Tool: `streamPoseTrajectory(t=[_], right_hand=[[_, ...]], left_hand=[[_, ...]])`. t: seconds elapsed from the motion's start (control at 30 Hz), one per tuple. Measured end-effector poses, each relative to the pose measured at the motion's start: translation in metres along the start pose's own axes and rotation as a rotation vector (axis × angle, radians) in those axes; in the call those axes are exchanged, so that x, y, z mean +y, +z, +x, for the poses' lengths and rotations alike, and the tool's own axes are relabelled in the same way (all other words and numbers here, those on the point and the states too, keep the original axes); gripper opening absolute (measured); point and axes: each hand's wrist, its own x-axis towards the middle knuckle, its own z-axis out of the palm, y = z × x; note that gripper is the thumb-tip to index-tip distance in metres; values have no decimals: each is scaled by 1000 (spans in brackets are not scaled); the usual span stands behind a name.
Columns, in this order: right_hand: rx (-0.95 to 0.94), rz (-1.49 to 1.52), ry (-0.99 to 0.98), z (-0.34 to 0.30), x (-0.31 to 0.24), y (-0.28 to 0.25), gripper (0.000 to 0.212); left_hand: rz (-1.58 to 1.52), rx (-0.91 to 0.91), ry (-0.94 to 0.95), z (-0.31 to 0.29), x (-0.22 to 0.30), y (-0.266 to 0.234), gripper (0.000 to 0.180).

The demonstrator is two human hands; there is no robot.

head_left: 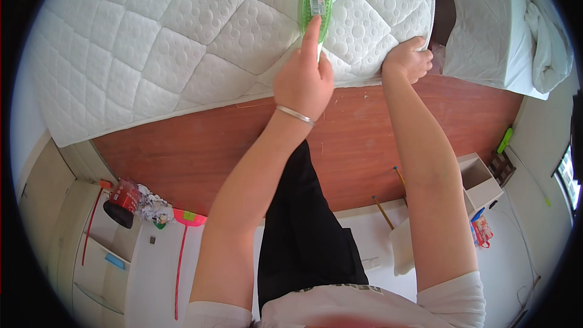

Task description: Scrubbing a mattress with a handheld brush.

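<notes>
My left hand (302, 82) is closed round the handle of a green scrubbing brush (308, 21). Its index finger lies stretched along the brush's back, by a white barcode label. The brush rests on a white quilted mattress (182, 42), and its bristles underneath are hidden. At the mattress's near right corner, my right hand (408, 59) is closed on the edge with its fingers curled; what lies under the palm cannot be seen.
Reddish-brown boards (200, 146) show below the mattress. White bedding (486, 30) is piled at the right. A pink dustpan (189, 217), a red bag (126, 194) and a wooden box (480, 176) stand lower down. My black-trousered leg (303, 231) is against the boards.
</notes>
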Motion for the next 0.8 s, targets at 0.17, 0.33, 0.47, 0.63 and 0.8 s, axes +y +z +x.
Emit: streamPoseTrajectory(t=[0.17,0.33,0.47,0.63,0.8], right_hand=[[1,-18,-8,6,1,-2,59],[-29,27,-15,-4,-6,-11,60],[173,253,-271,0,17,-12,51],[-258,638,-992,-125,12,-75,52],[-525,0,-1002,-162,-22,-90,53]], left_hand=[[76,-35,441,6,-31,-51,54],[507,705,-346,58,-138,-115,56],[651,657,-371,72,-140,-90,53],[686,744,-365,77,-152,-86,50],[633,723,-372,79,-154,-76,51]])
